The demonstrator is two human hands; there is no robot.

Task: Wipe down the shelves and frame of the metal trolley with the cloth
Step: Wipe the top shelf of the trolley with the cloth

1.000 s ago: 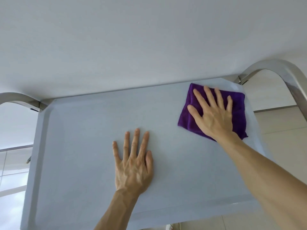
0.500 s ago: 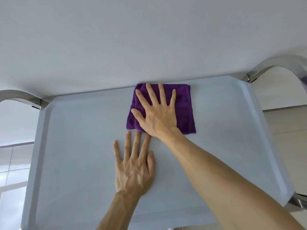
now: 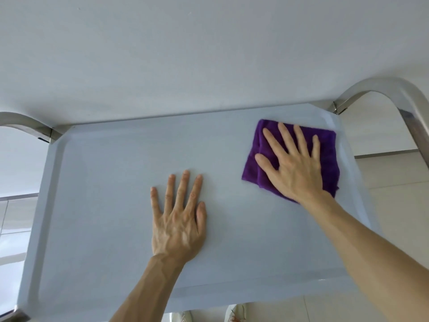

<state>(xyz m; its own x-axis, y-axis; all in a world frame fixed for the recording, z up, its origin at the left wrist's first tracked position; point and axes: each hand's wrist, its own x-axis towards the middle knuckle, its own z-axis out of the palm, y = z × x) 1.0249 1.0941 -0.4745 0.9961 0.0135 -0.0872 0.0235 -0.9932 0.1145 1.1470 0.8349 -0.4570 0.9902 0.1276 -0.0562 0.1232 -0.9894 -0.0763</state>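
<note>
The trolley's pale grey top shelf (image 3: 111,205) fills the middle of the view, its raised rim running round the edges. A folded purple cloth (image 3: 329,159) lies flat at the shelf's far right corner. My right hand (image 3: 294,163) presses down on the cloth with fingers spread. My left hand (image 3: 178,219) rests flat on the bare shelf near the middle, fingers spread, holding nothing. The curved steel frame handle (image 3: 394,94) arches up at the far right, and another frame handle (image 3: 23,122) at the far left.
A white wall (image 3: 209,54) stands directly behind the trolley's far edge. Pale tiled floor (image 3: 394,205) shows on the right and on the left. White shoes (image 3: 234,313) are visible below the shelf's near edge.
My right hand slid the cloth left from the far right corner to the middle of the back edge, then back to the right corner. My left hand stayed in place.
</note>
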